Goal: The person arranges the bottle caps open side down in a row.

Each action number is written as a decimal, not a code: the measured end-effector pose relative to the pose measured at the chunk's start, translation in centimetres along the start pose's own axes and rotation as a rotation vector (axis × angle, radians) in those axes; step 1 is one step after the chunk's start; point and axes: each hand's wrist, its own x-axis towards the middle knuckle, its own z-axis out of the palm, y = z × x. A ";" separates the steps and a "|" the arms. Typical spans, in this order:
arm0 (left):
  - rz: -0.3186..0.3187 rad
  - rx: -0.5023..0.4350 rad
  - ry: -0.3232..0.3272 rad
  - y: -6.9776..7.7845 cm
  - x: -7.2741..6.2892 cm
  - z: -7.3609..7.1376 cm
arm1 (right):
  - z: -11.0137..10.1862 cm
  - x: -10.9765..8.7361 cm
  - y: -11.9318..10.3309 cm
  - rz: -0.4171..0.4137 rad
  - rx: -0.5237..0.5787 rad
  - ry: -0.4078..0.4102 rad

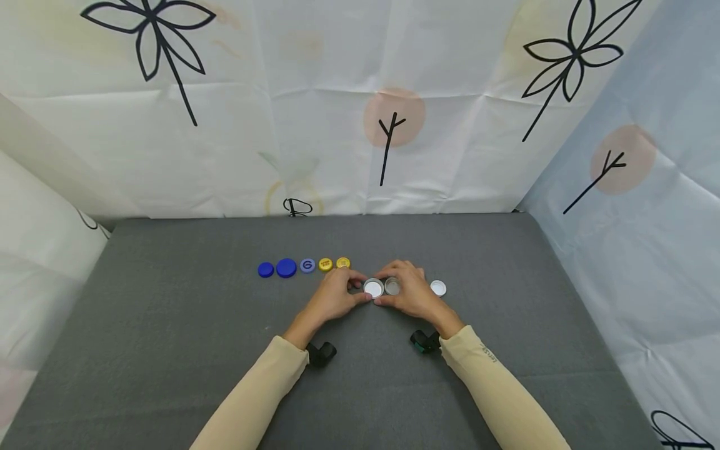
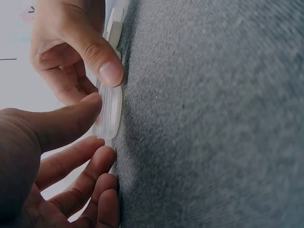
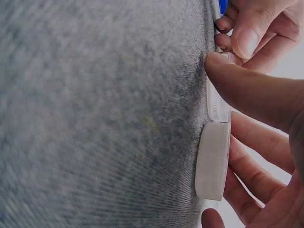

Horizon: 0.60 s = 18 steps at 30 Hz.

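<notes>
A round cap with a white centre and clear rim (image 1: 374, 288) lies face up on the grey table between my hands. My left hand (image 1: 334, 294) pinches its left side with thumb and fingertips, the other fingers loosely bent. Thumb and index finger of my right hand (image 1: 410, 291) reach around its right side, the thumb on its near edge. Against it, under my right hand, sits a translucent cap (image 1: 392, 286). A white ridged cap (image 3: 212, 161) stands beside that one in the right wrist view, hidden by the right hand in the head view.
Left of my hands, in a row, lie a small blue cap (image 1: 265, 269), a larger blue cap (image 1: 286, 268), a light purple cap (image 1: 307, 265) and two yellow caps (image 1: 325, 264). To the right lies a white cap (image 1: 438, 287). Printed cloth walls (image 1: 315, 144) border the grey table (image 1: 360, 387).
</notes>
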 end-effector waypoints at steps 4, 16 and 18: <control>0.020 0.002 0.022 0.1 -0.1 0.2 | 0.0 0.0 0.0 0.005 -0.002 0.003; -0.029 -0.163 0.063 0.4 -1.3 -0.1 | -0.6 -0.7 -0.8 -0.070 0.035 0.048; -0.020 -0.213 0.058 0.2 -1.4 -0.1 | -0.8 -0.8 -1.0 -0.076 0.040 0.050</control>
